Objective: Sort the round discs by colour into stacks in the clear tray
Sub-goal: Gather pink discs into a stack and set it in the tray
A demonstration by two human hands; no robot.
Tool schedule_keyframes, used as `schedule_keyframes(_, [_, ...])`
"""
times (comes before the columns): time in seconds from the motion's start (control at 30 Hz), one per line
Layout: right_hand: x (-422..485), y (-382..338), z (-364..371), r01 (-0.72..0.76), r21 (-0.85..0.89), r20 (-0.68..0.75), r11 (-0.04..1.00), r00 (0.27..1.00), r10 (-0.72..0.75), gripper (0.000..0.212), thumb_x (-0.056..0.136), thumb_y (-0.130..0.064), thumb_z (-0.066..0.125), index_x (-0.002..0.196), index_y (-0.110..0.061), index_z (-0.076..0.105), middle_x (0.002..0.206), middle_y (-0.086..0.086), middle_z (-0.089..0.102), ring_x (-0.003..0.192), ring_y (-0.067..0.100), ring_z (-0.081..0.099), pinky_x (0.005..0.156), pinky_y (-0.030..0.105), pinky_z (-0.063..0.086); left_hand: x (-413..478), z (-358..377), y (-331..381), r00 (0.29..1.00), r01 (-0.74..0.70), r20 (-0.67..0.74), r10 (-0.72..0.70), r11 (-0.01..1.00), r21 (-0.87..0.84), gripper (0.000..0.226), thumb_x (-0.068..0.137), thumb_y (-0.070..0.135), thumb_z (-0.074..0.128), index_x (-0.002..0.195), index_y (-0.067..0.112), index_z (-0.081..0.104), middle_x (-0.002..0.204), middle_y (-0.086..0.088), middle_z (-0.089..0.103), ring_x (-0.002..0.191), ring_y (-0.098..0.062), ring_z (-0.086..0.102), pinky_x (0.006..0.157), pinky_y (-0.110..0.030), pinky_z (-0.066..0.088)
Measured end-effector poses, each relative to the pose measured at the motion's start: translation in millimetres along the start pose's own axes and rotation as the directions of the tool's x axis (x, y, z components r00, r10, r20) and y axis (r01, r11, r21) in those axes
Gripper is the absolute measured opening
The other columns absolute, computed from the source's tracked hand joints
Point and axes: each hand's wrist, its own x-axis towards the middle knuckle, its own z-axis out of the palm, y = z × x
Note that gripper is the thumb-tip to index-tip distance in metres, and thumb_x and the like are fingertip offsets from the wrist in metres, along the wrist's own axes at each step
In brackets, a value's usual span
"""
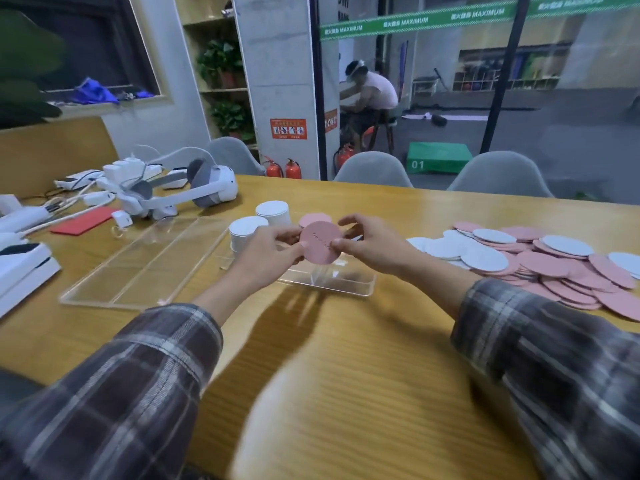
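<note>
Together, left hand (pixel 268 252) and right hand (pixel 374 247) pinch 1 pink disc (pixel 320 245) (over the tray (pixel 346 288)).

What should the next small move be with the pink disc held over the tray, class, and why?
Probably set the pink disc down on the pink stack just behind it. The disc is held above the clear tray, and the two white stacks beside it show only white discs, so the pink stack is the colour match.
</note>
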Motion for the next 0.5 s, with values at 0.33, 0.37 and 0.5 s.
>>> schedule_keyframes(0.33, [43.8, -2.3, 28.1, 0.022, -0.083, 0.115, 0.996, 0.993, -0.012, 0.026, 0.096, -0.022, 0.067, 0.119, -0.011, 0.073, 0.117, 0.003, 0.074, 0.109, 0.019, 0.066, 0.099, 0.037, 0.05, 8.5, -7.0, -26.3, 0.997, 0.066, -0.051, -0.053, 0.947, 0.315, 0.014, 0.094, 0.021, 0.064, 0.095, 0.019, 0.077, 0.072, 0.002, 0.071, 0.071, -0.016, 0.061, 0.062, -0.025, 0.044])
schedule_keyframes(0.37, [46.3, -1.3, 28.6, 0.015, -0.087, 0.131, 0.996, 0.991, -0.004, 0.027, 0.097, -0.024, 0.066, 0.119, -0.011, 0.074, 0.117, 0.002, 0.074, 0.108, 0.019, 0.066, 0.098, 0.037, 0.05, 8.5, -6.1, -26.1, 0.998, 0.056, -0.039, -0.046, 0.938, 0.342, 0.016, 0.095, 0.021, 0.062, 0.09, 0.015, 0.076, 0.069, -0.001, 0.067, 0.068, -0.017, 0.056, 0.056, -0.022, 0.039])
schedule_keyframes(0.5, [50.1, -2.8, 30.0, 0.032, -0.142, 0.173, 0.989, 0.985, -0.007, 0.024, 0.099, -0.029, 0.061, 0.11, -0.016, 0.078, 0.098, -0.001, 0.075, 0.084, 0.014, 0.062, 0.069, 0.028, 0.046, 10.8, -2.6, -25.8, 1.0, 0.026, -0.002, -0.028, 0.893, 0.45, 0.021, 0.097, 0.019, 0.055, 0.088, 0.011, 0.072, 0.059, 0.002, 0.051, 0.059, -0.015, 0.043, 0.05, -0.025, 0.032])
